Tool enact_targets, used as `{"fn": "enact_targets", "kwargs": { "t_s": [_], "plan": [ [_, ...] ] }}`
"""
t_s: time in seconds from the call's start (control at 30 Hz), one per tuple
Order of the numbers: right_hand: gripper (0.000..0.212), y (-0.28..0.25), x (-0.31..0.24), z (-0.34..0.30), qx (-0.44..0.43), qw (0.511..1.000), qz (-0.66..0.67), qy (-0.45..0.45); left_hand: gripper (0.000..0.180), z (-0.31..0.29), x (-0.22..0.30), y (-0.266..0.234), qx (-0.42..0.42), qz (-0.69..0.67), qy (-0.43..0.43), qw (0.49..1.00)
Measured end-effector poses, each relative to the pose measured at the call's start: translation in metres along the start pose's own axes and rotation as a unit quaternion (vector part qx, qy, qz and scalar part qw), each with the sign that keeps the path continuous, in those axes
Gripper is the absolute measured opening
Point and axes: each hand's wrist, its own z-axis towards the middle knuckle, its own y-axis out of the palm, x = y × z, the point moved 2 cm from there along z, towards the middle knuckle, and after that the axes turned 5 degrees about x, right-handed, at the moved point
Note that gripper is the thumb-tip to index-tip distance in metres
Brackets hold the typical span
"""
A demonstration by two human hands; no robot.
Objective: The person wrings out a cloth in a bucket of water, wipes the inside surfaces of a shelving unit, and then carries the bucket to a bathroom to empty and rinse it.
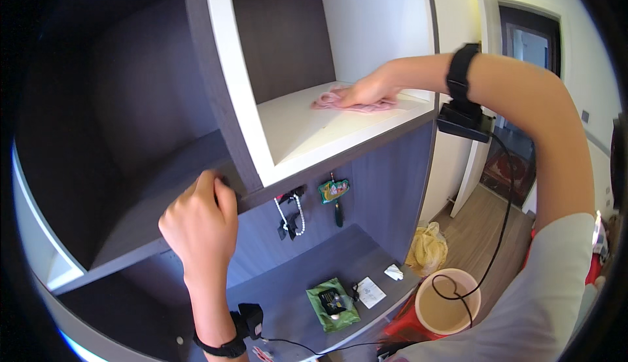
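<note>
"Pressing down on what, that right hand (371,92)?"

"Pink cloth (327,99), bunched under its closed fingers on the white shelf (294,129) at one o'clock."

"And the left hand (204,221)?"

"Well apart, at eight o'clock, curled at the dark shelf's (147,211) front edge. Whether it grips, I cannot tell."

"Below them?"

"Beads (301,219) and a pendant (335,192) hang just beneath the centre. On the tabletop (281,296) lie a green pack (319,300) at six o'clock and a white card (371,293) at five."

"Farther out?"

"Yellow bag (428,249) at four, a bucket (466,281) between four and five, a doorway (531,48) at two."
</note>
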Motion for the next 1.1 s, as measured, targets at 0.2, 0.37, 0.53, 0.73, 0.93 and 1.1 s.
{"fn": "enact_targets", "kwargs": {
  "t_s": [0.2,0.37,0.53,0.73,0.93,1.1],
  "plan": [
    [0.066,-0.015,-0.018,0.056,-0.069,0.996,0.05,-0.014,0.015,-0.002,0.001,0.004,0.008,-0.005,0.008,1.0],
    [0.048,-0.022,-0.029,0.095,-0.103,0.991,0.071,-0.054,0.014,-0.002,-0.002,0.005,0.015,-0.026,0.0,1.0],
    [0.041,-0.013,-0.068,0.115,-0.076,0.989,0.05,-0.119,0.013,-0.002,-0.005,0.008,-0.005,-0.03,-0.023,0.999],
    [0.039,-0.016,-0.092,0.089,-0.071,0.985,0.057,-0.146,0.013,0.0,-0.008,0.007,0.019,-0.035,-0.007,0.999],
    [0.036,0.017,-0.116,0.031,-0.047,0.981,0.05,-0.179,0.01,0.0,-0.007,0.007,0.048,-0.035,0.006,0.998],
    [0.037,0.039,-0.11,-0.033,-0.025,0.983,0.021,-0.181,0.012,-0.001,-0.005,0.004,0.053,-0.032,-0.003,0.998]
  ]
}}
